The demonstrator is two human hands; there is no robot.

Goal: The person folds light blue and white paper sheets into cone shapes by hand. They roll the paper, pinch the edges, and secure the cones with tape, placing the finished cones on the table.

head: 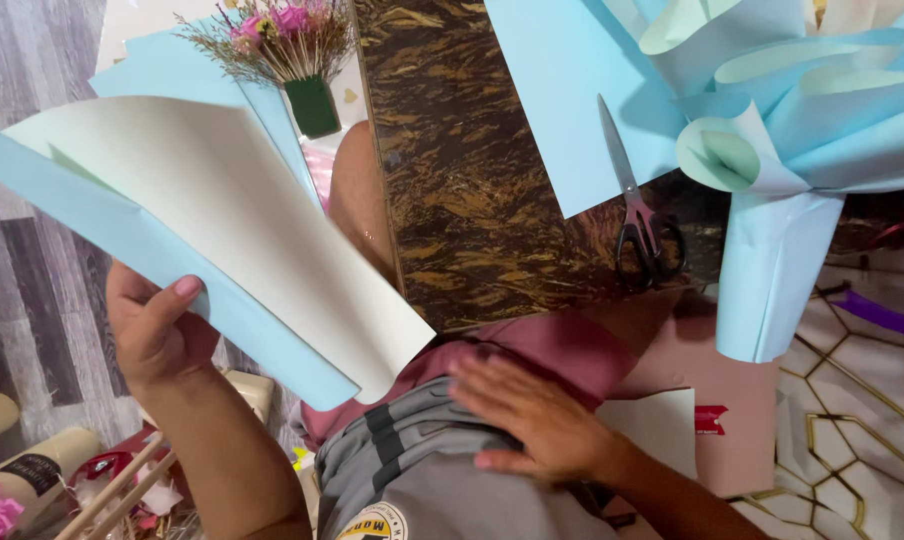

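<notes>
I see my left hand (152, 330) up in the air on the left side. It is closed on the bottom edge of a big sheet of paper (222, 230), with the thumb on top. The paper is light blue on one side and pale cream on the other. It bends over and fans out up and to the left, away from the surface.

My right hand (537, 420) is open and flat. It rests on grey and dark pink cloth (442, 450) low in the middle. It holds nothing.

The brown, streaky surface (462, 180) is in the middle. A flat blue sheet (562, 100) lies on it near the top. A pair of scissors (637, 205) with black handles lies partly on that sheet, with the blades pointing up. Just to the right stands a big bunch of rolled blue paper (782, 140), curled like petals, with a blue cone under it.

At the top left there is a small bunch of dried pink flowers (282, 40) in a green holder. A purple ribbon (887, 315) lies far to the right.
</notes>
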